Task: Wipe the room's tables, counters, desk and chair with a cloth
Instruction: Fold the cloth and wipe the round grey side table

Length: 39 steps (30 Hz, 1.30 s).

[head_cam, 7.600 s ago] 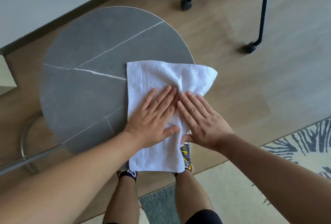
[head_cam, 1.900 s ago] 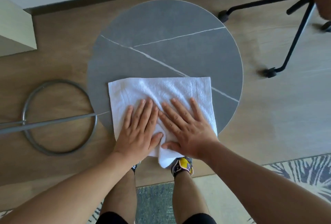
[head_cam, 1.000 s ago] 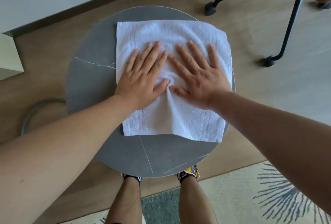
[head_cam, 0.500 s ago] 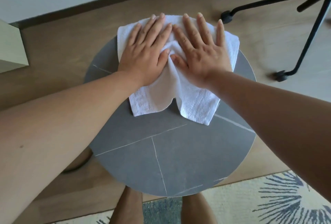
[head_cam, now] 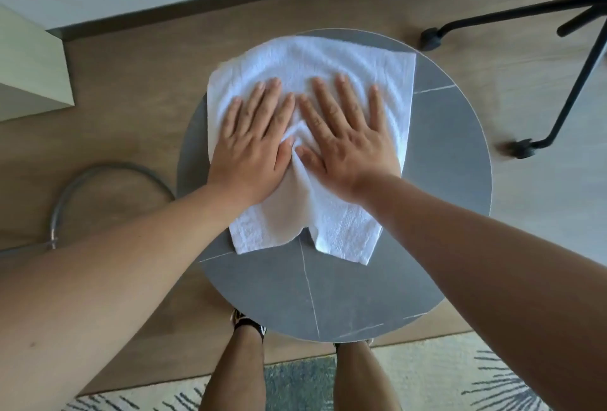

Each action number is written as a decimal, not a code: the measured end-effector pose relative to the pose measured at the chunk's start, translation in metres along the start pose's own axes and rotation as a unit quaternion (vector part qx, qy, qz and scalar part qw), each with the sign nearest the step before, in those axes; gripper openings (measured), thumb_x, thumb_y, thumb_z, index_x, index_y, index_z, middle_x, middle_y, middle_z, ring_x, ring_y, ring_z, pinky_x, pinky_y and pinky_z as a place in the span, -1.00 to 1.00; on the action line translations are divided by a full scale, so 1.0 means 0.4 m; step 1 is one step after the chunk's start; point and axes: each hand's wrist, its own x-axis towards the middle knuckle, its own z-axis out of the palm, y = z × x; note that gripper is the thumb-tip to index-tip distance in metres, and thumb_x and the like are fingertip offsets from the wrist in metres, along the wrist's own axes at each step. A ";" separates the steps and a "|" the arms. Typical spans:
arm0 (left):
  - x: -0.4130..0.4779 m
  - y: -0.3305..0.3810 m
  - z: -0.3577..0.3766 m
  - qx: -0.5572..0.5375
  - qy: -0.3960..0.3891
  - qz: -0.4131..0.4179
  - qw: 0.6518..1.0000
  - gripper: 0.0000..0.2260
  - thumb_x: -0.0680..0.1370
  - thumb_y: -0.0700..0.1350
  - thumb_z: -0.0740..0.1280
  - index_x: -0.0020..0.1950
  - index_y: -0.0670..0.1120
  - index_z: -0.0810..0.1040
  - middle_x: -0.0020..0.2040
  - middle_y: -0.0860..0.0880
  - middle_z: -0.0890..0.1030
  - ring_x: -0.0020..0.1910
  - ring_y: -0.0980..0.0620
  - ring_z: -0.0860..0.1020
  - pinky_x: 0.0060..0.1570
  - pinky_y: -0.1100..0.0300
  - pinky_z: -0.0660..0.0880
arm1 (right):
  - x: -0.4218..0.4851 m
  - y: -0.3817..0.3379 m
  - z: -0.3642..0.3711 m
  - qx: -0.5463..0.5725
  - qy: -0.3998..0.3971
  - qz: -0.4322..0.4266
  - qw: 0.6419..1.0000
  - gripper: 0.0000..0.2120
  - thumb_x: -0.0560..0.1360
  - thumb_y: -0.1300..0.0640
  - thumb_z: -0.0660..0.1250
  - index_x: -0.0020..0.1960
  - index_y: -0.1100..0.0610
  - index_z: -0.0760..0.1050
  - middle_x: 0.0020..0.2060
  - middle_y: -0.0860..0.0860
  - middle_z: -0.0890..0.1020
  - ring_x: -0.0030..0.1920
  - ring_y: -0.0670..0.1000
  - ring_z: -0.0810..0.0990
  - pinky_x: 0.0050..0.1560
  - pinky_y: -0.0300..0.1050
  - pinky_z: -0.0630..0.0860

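From the head camera, looking straight down, a round dark grey stone-look desk (head_cam: 443, 180) with thin white veins fills the middle of the view, and no brand, label or writing can be read on anything. A white terry cloth (head_cam: 328, 59) lies spread over the far half of this desk, its far-left edge reaching the rim and its near edge bunched into two lobes with a notch between them. The left hand (head_cam: 253, 147) presses flat on the cloth with its fingers (head_cam: 262, 95) straight and slightly apart, gripping nothing. The right hand (head_cam: 348, 144) lies just beside it, also flat on the cloth, fingers (head_cam: 345, 92) straight and fanned, thumbs of both hands almost meeting over a ridge of pinched fabric. Both bare forearms run in from the bottom corners and cover parts of the desk's sides. Below the near rim stand the person's bare legs and a dark shoe (head_cam: 248, 325) on a pale patterned rug (head_cam: 460, 374). On the wooden floor (head_cam: 131, 108) lie a grey metal ring base (head_cam: 98, 177) at left, a pale cabinet corner (head_cam: 29, 72) at far left, and the black wheeled legs of a chair (head_cam: 571, 88) at upper right.
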 end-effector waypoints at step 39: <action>-0.248 -0.067 -0.162 -0.062 -0.134 0.087 0.985 -0.80 0.42 -0.20 0.59 -0.18 -0.11 0.56 -0.21 -0.01 0.53 -0.21 -0.07 0.52 -0.24 0.10 0.37 | -0.379 0.057 -0.106 0.005 -0.033 -0.014 0.999 -0.81 0.39 0.36 0.51 -0.07 0.18 0.58 -0.17 0.11 0.55 -0.17 0.19 0.52 -0.17 0.07 0.50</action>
